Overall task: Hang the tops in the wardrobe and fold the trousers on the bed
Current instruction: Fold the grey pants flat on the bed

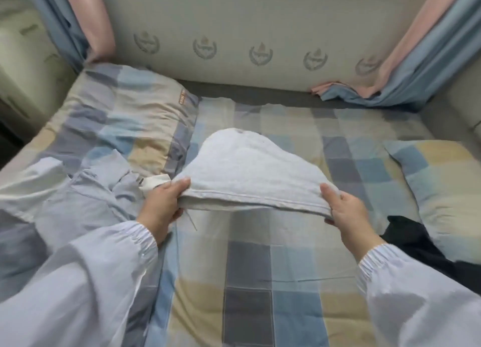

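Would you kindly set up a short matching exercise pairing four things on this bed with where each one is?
Things:
1. folded pale garment
2. dark garment
3. crumpled light blue top
4. pillow

Places:
A. at the bed's far left corner
B. lying at the right, beside the right sleeve
C. held at its near edge by the left hand and right hand
D. heaped on the left, beside the left hand

Pairs: 1-C, 2-B, 3-D, 4-A

A home bedroom: checked bed [247, 281], pillow [130, 117], curtains [78, 21].
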A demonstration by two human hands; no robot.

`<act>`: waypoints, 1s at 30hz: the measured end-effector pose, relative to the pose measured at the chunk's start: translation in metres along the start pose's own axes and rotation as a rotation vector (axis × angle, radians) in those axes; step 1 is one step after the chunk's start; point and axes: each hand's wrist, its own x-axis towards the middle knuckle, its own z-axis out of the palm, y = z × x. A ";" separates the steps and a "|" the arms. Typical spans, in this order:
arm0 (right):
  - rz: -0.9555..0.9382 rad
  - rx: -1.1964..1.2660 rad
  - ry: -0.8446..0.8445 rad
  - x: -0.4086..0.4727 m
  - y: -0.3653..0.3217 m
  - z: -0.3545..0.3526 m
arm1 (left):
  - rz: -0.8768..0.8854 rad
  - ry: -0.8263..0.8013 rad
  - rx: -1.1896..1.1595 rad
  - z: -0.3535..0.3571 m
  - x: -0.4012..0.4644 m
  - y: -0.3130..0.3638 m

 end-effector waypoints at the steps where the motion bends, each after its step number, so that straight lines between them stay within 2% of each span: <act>1: 0.040 -0.094 0.005 -0.003 0.040 0.003 | -0.044 0.007 0.076 0.000 0.000 -0.038; 4: 0.210 -0.432 -0.033 -0.015 0.172 0.015 | -0.191 0.047 0.224 -0.002 0.000 -0.161; 8: 0.480 -0.795 -0.317 -0.049 0.333 0.029 | -0.472 0.025 0.470 -0.014 -0.017 -0.327; 9: 0.559 -0.759 -0.316 -0.058 0.357 0.031 | -0.522 0.010 0.502 -0.020 -0.024 -0.357; 11: 0.613 -0.733 -0.260 -0.075 0.391 0.037 | -0.515 0.014 0.529 -0.026 -0.031 -0.392; 14: 0.505 -0.637 -0.117 -0.084 0.411 0.045 | -0.426 0.039 0.532 -0.030 -0.030 -0.407; 18: 0.356 -0.386 0.083 -0.067 0.392 0.065 | -0.314 0.050 0.585 -0.024 -0.024 -0.399; 20: 0.317 -0.397 0.037 -0.055 0.387 0.073 | -0.278 0.070 0.542 -0.020 -0.022 -0.395; 22: 0.353 -0.520 -0.101 -0.046 0.383 0.080 | -0.328 0.081 0.443 -0.016 -0.019 -0.390; 23: 0.375 -0.575 -0.115 -0.042 0.381 0.081 | -0.369 0.068 0.379 -0.015 -0.017 -0.387; 26: 0.494 -0.536 -0.051 -0.039 0.375 0.081 | -0.424 0.052 0.276 -0.011 -0.017 -0.379; 28: 0.570 -0.481 -0.084 -0.037 0.374 0.083 | -0.386 0.067 0.284 -0.010 -0.020 -0.371; 30: 0.516 -0.495 -0.093 -0.035 0.371 0.083 | -0.322 0.104 0.318 -0.009 -0.024 -0.363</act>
